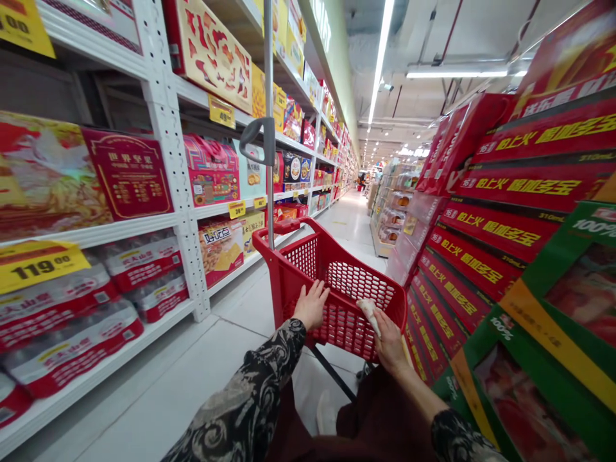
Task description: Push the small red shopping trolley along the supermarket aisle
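A red plastic shopping cart (337, 324) with a perforated basket stands right in front of me. My left hand (310, 307) lies on its near rim, fingers stretched over the edge and slightly apart. Farther right on the same rim, my right hand (389, 340) has its fingers closed on a crumpled white tissue or cloth (368, 313). The tissue pokes out past the fingertips and rests against the rim. A grey pole (269, 83) with a loop-shaped grey grip rises from the cart's left corner. Inside the basket, the part that shows holds no goods; its near floor is hidden.
White shelves (163, 102) with boxed snacks, gift packs and bottle packs line the left. Stacked red drink cartons (510, 186) and green boxes (543, 308) crowd the right, close to the cart. A pale tiled aisle (344, 212) runs ahead past a display rack (392, 212).
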A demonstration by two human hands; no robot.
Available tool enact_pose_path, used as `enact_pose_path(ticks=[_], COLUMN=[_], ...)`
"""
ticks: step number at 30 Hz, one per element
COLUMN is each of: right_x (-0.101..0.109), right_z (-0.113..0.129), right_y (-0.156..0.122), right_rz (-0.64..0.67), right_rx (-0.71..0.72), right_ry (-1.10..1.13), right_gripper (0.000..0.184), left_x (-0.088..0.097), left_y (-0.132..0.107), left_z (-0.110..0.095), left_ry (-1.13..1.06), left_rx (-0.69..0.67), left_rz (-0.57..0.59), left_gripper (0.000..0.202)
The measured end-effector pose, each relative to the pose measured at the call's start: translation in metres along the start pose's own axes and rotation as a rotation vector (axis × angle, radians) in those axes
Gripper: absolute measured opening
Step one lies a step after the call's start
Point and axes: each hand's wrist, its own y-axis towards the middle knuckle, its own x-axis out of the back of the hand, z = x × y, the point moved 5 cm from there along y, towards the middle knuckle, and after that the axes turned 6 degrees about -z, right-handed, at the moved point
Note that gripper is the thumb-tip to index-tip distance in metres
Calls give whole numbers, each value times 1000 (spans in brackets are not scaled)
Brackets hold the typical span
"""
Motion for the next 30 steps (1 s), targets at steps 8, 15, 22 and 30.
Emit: enact_pose_path(ticks=[8, 15, 22, 30], right_x=[-17, -42, -22, -15], right_z=[28, 67, 37, 20], right_y=[19, 39, 24, 21], right_rz=[-7, 57, 134, 156], right_rx=[-42, 100, 228, 202], right_ry=[-63, -75, -109, -104], right_gripper=[56, 55, 55, 50], left_x=[12, 18, 17, -7], left_y=[-7, -7, 7, 8], left_z=[34, 38, 41, 17], left_ry=[55, 71, 107, 86], left_rx=[83, 114, 121, 186], left_rz=[-46, 23, 42, -117], left_gripper=[72, 74, 71, 66])
